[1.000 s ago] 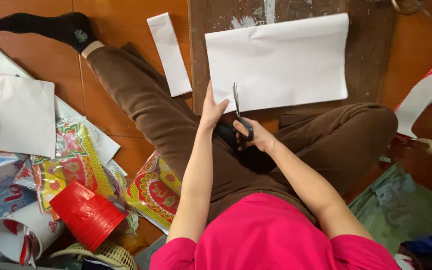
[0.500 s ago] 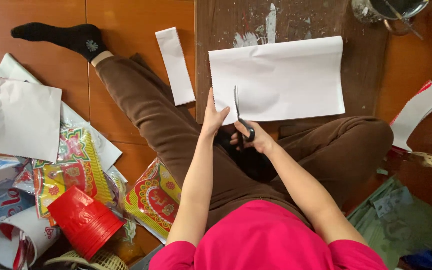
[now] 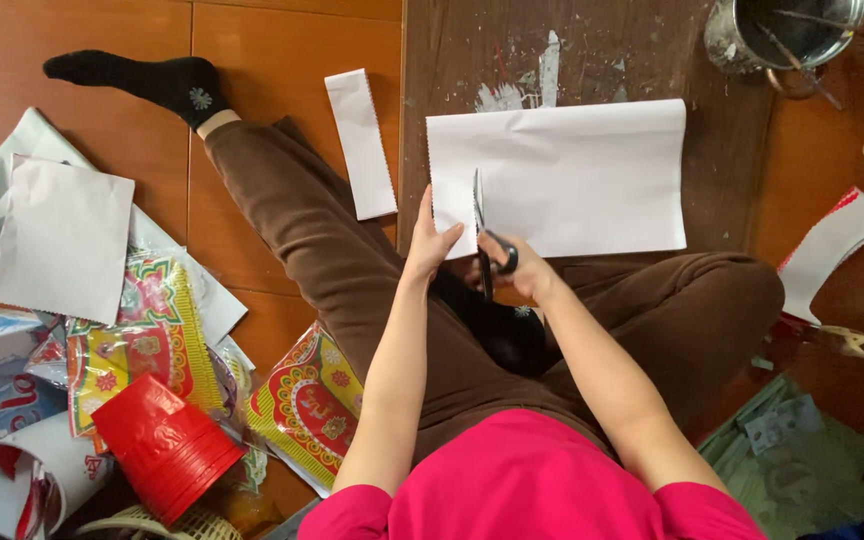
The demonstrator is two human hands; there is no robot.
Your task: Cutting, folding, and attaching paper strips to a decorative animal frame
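A large white sheet of paper (image 3: 572, 175) lies flat on a dark, paint-flecked wooden board (image 3: 592, 50) on the floor, its near edge at the board's near edge, as a seated person cuts into it with black-handled scissors (image 3: 485, 240). The blades stand upright in the sheet close to its left edge, entering from the near side. The right hand (image 3: 514, 270) is closed through the scissor handles; the left hand (image 3: 432, 240) pinches the narrow strip of paper left of the cut, thumb and fingers closed on it.

A loose white strip (image 3: 362, 143) with a serrated edge lies just beside the board's left edge, on the orange-brown tiled floor (image 3: 122, 30). The person, in a pink top and brown trousers, sits with one leg stretched toward the far left, ending in a black sock (image 3: 142, 80), the other folded along the board's near edge. A metal pot (image 3: 787, 35) stands at the board's far right corner.

At left, well apart from the cutting, lie white sheets (image 3: 57, 240), brightly patterned printed paper (image 3: 307, 405) and a stack of red cups (image 3: 167, 450).
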